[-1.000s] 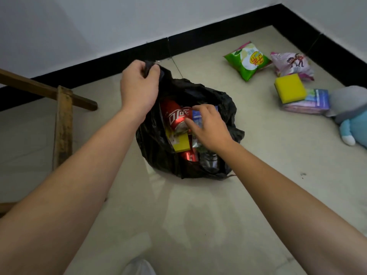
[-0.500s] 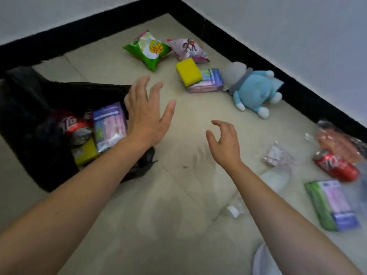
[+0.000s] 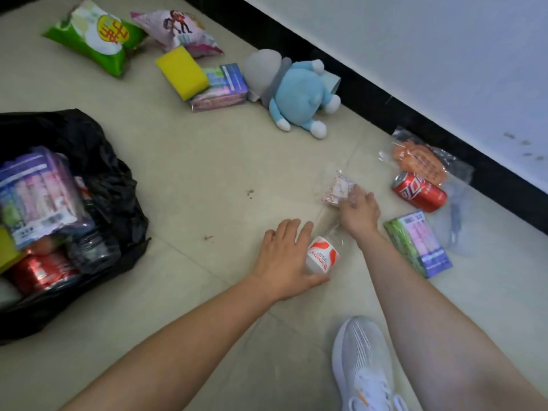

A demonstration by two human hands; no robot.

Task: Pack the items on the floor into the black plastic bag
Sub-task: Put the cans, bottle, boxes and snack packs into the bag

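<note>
Leaving the crumpled black plastic bag (image 3: 98, 161) slumped open on the floor (image 3: 192, 173), well apart at the left. Wrapping the left hand (image 3: 284, 259) round a clear, red-and-white-labelled plastic bottle (image 3: 321, 258). Touching a small clear speckled packet (image 3: 336, 188) with the right hand (image 3: 360, 210), grip unclear through blur. Risking the slick bottle slipping out mid-carry.

Single head-worn wide-angle view, looking steeply down and forward, close above the tiled floor (image 3: 192, 173), black skirting (image 3: 370, 93) and white wall (image 3: 430, 40) crossing the upper right corner, black plastic bag (image 3: 98, 161) cut by the left edge, wearer's shoe (image 3: 361, 366) at the bottom edge.
</note>
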